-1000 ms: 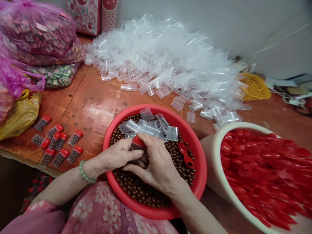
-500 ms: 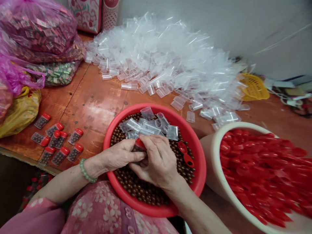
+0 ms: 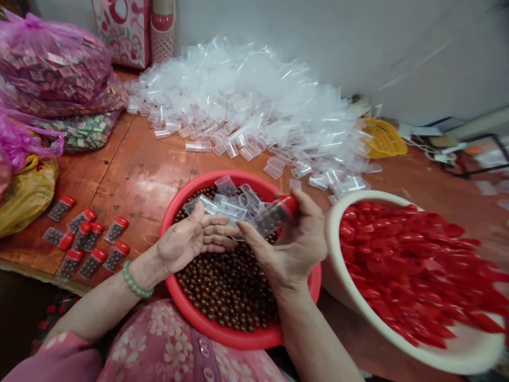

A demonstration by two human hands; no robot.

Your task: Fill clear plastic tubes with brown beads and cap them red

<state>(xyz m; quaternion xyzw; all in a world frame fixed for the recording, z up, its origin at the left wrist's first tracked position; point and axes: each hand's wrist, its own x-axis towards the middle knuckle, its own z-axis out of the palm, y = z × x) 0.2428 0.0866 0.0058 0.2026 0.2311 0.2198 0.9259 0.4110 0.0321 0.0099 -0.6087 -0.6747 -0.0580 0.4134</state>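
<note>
Between the thumb and fingers of my right hand is a small clear container with a red cap and dark balls inside, held tilted above the red basin. My left hand is open over the basin's left side, palm turned up and fingers stretched toward the right hand, with nothing in it. Glossy brown balls fill the basin. On top of them, behind my hands, lie several empty clear containers. My right hand hides the basin's right part.
A white tub of red caps stands at right. Clear containers form a large heap at the back. Several capped, filled containers lie at left, near pink bags and a yellow bag. A yellow basket sits back right.
The capped container was between both hands low over the basin. My left hand has let go and opened, while my right hand has lifted the container up and to the right.
</note>
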